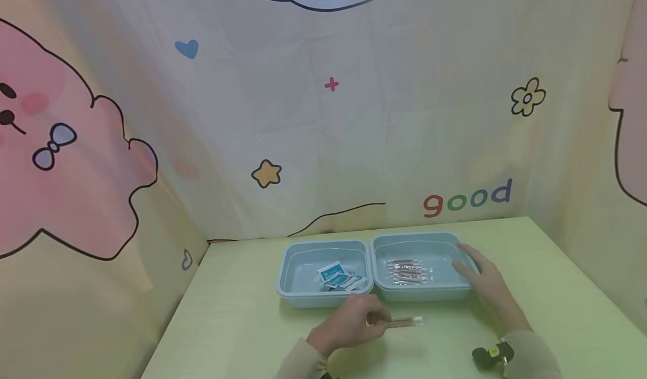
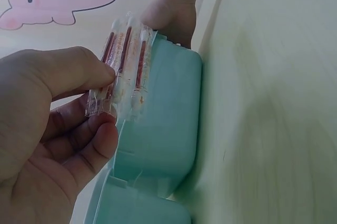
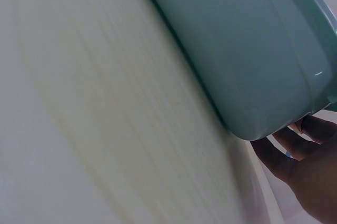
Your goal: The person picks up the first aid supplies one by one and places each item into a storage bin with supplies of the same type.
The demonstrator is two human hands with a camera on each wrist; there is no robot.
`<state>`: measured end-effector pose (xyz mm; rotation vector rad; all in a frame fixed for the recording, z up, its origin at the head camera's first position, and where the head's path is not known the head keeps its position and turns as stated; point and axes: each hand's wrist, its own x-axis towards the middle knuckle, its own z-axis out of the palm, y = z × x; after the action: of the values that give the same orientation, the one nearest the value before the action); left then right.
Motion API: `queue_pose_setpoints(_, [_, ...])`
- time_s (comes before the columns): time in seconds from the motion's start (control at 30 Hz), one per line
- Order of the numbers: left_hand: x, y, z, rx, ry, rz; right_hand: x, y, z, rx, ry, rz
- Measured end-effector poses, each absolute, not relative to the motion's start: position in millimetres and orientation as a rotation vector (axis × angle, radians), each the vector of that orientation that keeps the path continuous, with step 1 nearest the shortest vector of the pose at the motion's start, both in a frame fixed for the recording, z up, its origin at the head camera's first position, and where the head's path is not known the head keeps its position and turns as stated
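Observation:
My left hand [image 1: 352,321] pinches a few clear-wrapped iodine cotton swabs [image 2: 125,66] between thumb and fingers, above the table in front of the bins. Reddish-brown liquid shows in their sticks in the left wrist view. My right hand [image 1: 482,281] holds the right-hand light blue plastic bin [image 1: 427,293] by its right side, thumb at the rim and fingers outside against the wall [image 3: 253,66]. Inside that bin, several more wrapped swabs [image 1: 408,272] lie in a row towards the left.
A matching blue bin [image 1: 328,300] stands directly left, with several white-and-teal sachets [image 1: 340,278] in its right part. Both bins sit on a pale yellow-green table [image 1: 232,311]. A cartoon-printed curtain [image 1: 323,132] hangs behind and at the sides.

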<state>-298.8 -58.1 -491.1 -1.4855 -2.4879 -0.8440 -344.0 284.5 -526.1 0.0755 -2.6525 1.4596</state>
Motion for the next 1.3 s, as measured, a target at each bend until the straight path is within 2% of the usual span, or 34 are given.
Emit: queue_pose_setpoints(1.3, [-317.1,-47.7,-467.3,-1.383,-2.492,-0.833,-340.7,282.8,-524.3,0.040,-2.655,1.487])
